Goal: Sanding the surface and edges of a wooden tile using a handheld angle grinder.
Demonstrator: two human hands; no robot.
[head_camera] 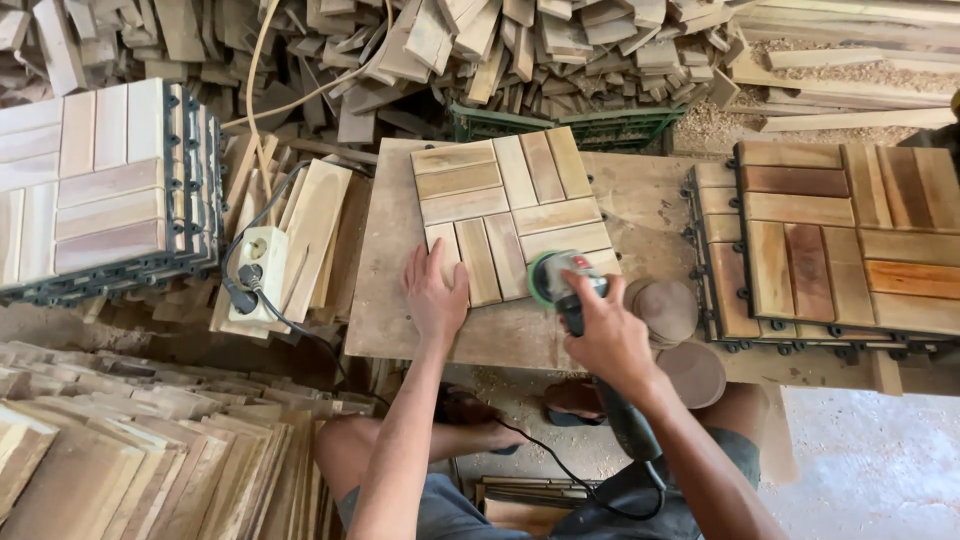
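A square wooden deck tile (510, 205) made of slats lies on a worn plywood board (390, 240) in front of me. My left hand (435, 295) rests flat on the tile's near left corner, fingers spread. My right hand (605, 335) grips the body of a green and grey power sander (558, 280). The sander's round pad sits on the tile's near right corner. Its black cable (545, 455) trails down past my knees.
A stack of pale tiles (100, 185) stands at the left, a stack of darker tiles (850, 240) at the right. Round sanding discs (665, 310) lie beside the sander. A white power strip (258, 275) sits on loose slats. Scrap wood (480, 50) is heaped behind.
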